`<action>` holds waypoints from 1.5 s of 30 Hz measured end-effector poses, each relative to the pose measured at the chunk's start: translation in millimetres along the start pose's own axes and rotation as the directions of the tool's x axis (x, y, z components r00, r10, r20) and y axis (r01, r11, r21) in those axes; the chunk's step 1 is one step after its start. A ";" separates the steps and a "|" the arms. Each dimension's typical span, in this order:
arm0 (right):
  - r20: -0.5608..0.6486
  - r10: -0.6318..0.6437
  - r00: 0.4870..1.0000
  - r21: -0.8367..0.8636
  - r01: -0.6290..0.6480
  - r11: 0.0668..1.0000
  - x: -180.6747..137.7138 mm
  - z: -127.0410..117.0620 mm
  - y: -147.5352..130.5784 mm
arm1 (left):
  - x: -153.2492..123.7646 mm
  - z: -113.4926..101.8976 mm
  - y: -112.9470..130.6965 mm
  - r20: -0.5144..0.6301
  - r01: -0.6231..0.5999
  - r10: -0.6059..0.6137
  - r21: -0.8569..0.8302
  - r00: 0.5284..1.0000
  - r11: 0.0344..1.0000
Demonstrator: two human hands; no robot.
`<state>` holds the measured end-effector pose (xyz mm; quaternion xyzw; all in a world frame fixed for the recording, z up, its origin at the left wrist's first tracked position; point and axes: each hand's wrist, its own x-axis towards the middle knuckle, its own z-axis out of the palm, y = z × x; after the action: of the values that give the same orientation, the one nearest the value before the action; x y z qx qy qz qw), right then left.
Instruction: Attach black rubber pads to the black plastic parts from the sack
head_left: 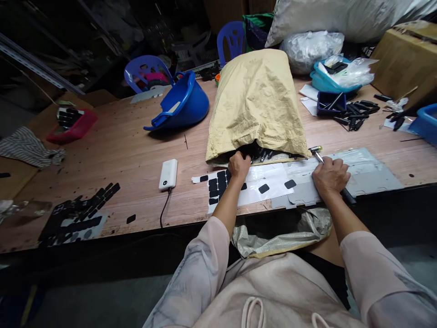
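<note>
A big tan sack (pixel 256 100) lies on the wooden table (pixel 129 150) with its mouth toward me, dark parts showing inside. My left hand (pixel 239 165) reaches into that mouth, fingers curled on something I cannot make out. My right hand (pixel 330 176) rests on a grey sheet (pixel 368 175), closed around a long tool with a yellow-green tip (pixel 317 152) and a dark handle. Between my hands lies a white backing sheet (pixel 262 184) with black stick-on pads.
A white power bank (pixel 168 173) with its cable lies left of the sheets. A tipped blue bucket (pixel 182 102), a red tray (pixel 71 124), black pads (pixel 82 212) at the left, blue trays (pixel 336 77), black parts (pixel 355 114) and a cardboard box (pixel 408 59) surround me. A crumpled bag (pixel 283 232) hangs at the table edge.
</note>
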<state>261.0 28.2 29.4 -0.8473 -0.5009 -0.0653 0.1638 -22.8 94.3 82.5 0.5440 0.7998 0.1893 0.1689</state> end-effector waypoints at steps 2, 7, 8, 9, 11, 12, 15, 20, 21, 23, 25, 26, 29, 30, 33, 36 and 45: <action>-0.003 0.001 1.000 -0.004 -0.001 1.000 0.0 0.0 0.1 | 2.9 -0.6 -0.4 0.014 0.009 -0.009 0.006 1.000 1.000; 0.017 0.011 1.000 -0.007 -0.011 1.000 0.5 -0.3 0.0 | -8.9 -10.5 -15.4 0.002 0.029 -0.029 -0.029 1.000 0.999; 0.017 0.010 1.000 -0.005 -0.010 1.000 0.6 -0.2 0.0 | -16.8 -11.1 -19.3 0.000 -0.001 0.001 -0.050 1.000 0.999; 0.014 0.009 1.000 -0.002 -0.009 1.000 0.6 0.0 0.1 | -26.3 -10.3 -22.6 0.012 -0.057 0.058 -0.077 0.998 0.995; 0.009 0.010 1.000 -0.002 -0.010 1.000 0.5 0.3 0.3 | -47.9 -3.8 -26.9 0.072 -0.226 0.238 -0.143 0.969 0.964; 0.007 0.011 1.000 -0.003 -0.011 1.000 0.4 0.5 0.4 | -58.6 1.7 -27.5 0.107 -0.318 0.338 -0.169 0.935 0.933; 0.007 0.011 1.000 -0.005 -0.010 1.000 0.3 0.6 0.8 | -82.7 22.2 -25.6 0.193 -0.528 0.556 -0.182 0.808 0.830; -0.003 -0.005 1.000 0.025 0.005 1.000 1.2 1.1 1.8 | -91.4 45.8 -25.2 0.198 -0.575 0.596 -0.160 0.778 0.803; -0.006 -0.003 1.000 0.032 0.003 0.999 1.3 1.4 2.1 | -90.8 47.9 -26.4 0.193 -0.569 0.592 -0.164 0.782 0.806; -0.006 0.007 1.000 0.046 -0.007 0.999 1.3 1.8 2.5 | -89.6 50.5 -29.0 0.192 -0.569 0.595 -0.177 0.780 0.803; 0.001 0.018 1.000 0.060 -0.018 0.998 0.8 1.5 2.4 | -89.0 51.6 -30.9 0.196 -0.572 0.601 -0.188 0.775 0.798; 0.006 0.022 1.000 0.066 -0.022 0.998 0.5 1.0 2.0 | -89.0 51.8 -31.3 0.197 -0.571 0.601 -0.191 0.774 0.798; 0.038 0.036 0.999 0.068 -0.038 0.997 1.5 -1.8 0.9 | -88.7 51.5 -30.9 0.201 -0.563 0.595 -0.198 0.778 0.802; 0.056 0.040 0.998 0.066 -0.044 0.997 2.9 -2.9 1.0 | -88.5 51.2 -30.5 0.203 -0.560 0.593 -0.201 0.779 0.804; 0.114 0.052 0.992 0.090 -0.062 0.994 9.3 -6.6 4.3 | -87.5 50.4 -29.2 0.208 -0.556 0.593 -0.212 0.778 0.804; 0.100 0.083 0.991 0.182 -0.100 0.978 10.8 -12.8 11.3 | -86.7 50.2 -28.5 0.212 -0.557 0.598 -0.222 0.773 0.800; -0.044 -0.276 0.960 0.576 0.250 0.779 -82.5 -48.9 4.7 | -86.9 51.1 -29.4 0.204 -0.553 0.600 -0.246 0.773 0.796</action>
<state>227.3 -58.9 51.6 -0.6809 -0.6137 0.0851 0.3906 8.3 9.3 29.2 0.7674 0.5432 0.2240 0.2566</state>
